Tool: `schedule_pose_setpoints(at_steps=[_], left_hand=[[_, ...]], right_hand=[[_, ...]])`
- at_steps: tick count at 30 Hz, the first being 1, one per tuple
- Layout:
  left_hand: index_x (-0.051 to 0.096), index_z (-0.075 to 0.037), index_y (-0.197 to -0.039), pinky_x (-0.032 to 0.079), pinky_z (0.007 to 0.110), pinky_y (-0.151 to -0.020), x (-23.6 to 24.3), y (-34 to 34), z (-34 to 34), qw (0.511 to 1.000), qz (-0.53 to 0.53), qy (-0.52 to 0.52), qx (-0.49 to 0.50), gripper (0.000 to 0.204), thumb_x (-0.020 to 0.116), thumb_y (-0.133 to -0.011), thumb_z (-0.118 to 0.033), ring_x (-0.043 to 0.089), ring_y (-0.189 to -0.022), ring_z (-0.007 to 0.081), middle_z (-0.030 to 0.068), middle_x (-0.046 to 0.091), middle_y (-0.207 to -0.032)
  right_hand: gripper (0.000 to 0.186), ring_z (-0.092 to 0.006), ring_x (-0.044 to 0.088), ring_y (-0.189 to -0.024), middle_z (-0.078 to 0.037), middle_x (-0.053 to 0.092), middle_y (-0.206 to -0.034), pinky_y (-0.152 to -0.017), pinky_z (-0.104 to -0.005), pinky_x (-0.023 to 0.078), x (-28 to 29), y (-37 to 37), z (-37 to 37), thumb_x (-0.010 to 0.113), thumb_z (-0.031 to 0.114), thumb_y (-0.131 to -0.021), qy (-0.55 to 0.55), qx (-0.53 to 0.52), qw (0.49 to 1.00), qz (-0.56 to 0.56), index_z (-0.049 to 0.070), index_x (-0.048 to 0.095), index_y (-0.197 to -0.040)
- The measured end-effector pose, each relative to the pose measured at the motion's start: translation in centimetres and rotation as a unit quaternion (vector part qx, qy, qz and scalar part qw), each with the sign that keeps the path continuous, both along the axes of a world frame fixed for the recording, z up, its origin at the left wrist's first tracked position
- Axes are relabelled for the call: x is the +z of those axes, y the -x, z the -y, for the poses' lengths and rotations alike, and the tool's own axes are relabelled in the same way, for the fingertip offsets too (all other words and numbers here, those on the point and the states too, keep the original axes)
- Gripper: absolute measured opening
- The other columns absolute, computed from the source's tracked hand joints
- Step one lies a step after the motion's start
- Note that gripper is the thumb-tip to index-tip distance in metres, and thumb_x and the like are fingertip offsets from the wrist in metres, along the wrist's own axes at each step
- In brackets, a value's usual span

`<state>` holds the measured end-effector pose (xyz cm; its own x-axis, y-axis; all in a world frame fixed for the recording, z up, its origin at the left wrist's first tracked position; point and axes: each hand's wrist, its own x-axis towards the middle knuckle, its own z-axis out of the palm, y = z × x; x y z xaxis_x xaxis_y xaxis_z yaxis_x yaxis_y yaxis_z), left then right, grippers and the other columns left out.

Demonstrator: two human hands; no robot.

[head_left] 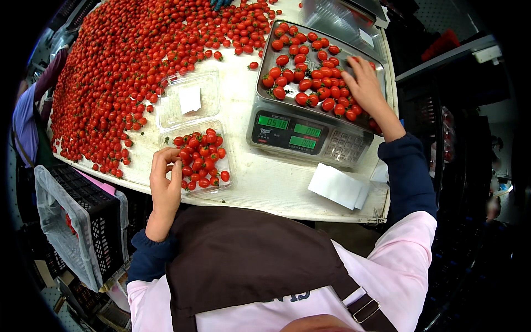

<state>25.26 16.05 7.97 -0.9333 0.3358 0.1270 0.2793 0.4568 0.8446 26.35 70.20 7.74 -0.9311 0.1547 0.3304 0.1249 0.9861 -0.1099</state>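
My left hand (165, 180) is at the left side of a clear plastic box (227, 182), fingers curled at its edge, though the exact grip is partly hidden. Small red tomatoes (200, 157) lie heaped in this box, and its clear lid (166, 113) is folded back on the table with a white slip of paper (189, 100) on it. My right hand (365, 86) reaches over the right part of a metal tray (265, 91), fingers stretched out and touching or just above the tomatoes there. Under the tray stands a scale (271, 135) with lit green displays.
A large pile of tomatoes (110, 83) covers the table's left and far part. Folded white papers (338, 187) lie near the front right edge. Stacked clear boxes (338, 25) stand behind the tray. A lined black crate (83, 221) is at the left; another person's sleeve (51, 72) shows beyond.
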Motion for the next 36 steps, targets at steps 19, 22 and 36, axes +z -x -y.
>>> schedule_pose_setpoints(at_steps=[19,22,36], left_hand=[[0.061,0.002,-0.113,0.052,0.030,-0.078,0.2,-0.5,-0.9,0.999,-0.021,0.006,-0.025,0.020,0.056,-0.094,0.004,0.063,-0.093,0.0193,0.0125,0.060,-0.116],[0.061,0.002,-0.113,0.052,0.030,-0.078,0.4,-0.3,-0.6,0.999,-0.021,0.005,-0.024,0.020,0.056,-0.093,0.004,0.063,-0.092,0.0192,0.0124,0.060,-0.115],[0.061,0.000,-0.115,0.049,0.037,-0.087,5.1,5.7,-10.8,0.976,-0.152,-0.024,-0.155,0.024,0.064,-0.091,-0.003,0.061,-0.100,0.0300,0.0145,0.060,-0.109]], right_hand=[[0.057,-0.0351,0.041,-0.140,-0.018,0.044,-0.152,-0.114,-0.0463,0.036,1.1,12.5,11.4,0.055,0.044,-0.100,-0.050,0.188,0.981,0.025,0.015,0.047,-0.149],[0.058,-0.0333,0.037,-0.144,-0.016,0.043,-0.153,-0.114,-0.0534,0.032,2.5,8.0,9.6,0.054,0.048,-0.101,-0.036,0.214,0.974,0.064,0.020,0.046,-0.151],[0.075,-0.0431,0.035,-0.144,-0.026,0.033,-0.157,-0.118,-0.0456,0.032,5.5,-7.9,3.3,0.069,0.036,-0.091,0.081,0.034,0.989,0.122,0.015,0.037,-0.156]])
